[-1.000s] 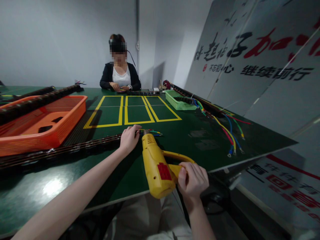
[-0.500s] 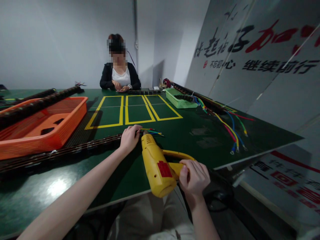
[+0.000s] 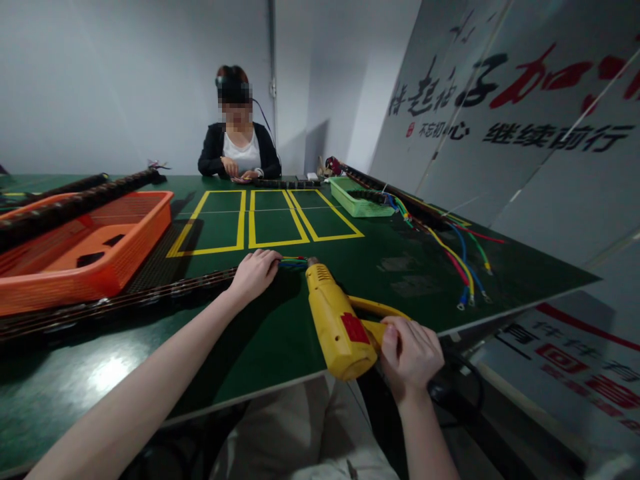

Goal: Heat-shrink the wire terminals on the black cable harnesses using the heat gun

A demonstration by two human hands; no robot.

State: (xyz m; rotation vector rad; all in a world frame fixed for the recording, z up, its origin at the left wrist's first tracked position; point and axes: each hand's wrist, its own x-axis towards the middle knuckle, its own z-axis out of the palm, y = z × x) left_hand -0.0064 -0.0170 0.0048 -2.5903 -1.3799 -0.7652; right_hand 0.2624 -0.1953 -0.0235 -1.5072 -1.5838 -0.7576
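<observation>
My right hand (image 3: 413,355) is wrapped round the handle of a yellow heat gun (image 3: 336,320) with a red label. Its nozzle points away from me, by the tips of several coloured wires (image 3: 293,262). These wires come out from under my left hand (image 3: 255,272), whose fingers are closed on them near the end of a long black cable harness (image 3: 175,291). From that hand the harness runs left along the table. The nozzle partly covers the wire tips, so I cannot tell whether it touches them.
An orange basket (image 3: 145,233) stands at the left with black harnesses across it. A green basket (image 3: 365,207) and more harnesses with ringed wire ends (image 3: 473,283) lie at the right. Across the green table (image 3: 280,333), marked with yellow tape, sits another person (image 3: 240,150).
The heat gun has moved right in my right hand, its nozzle going from beside my left fingers to the wire tips. My left hand has shifted slightly left.
</observation>
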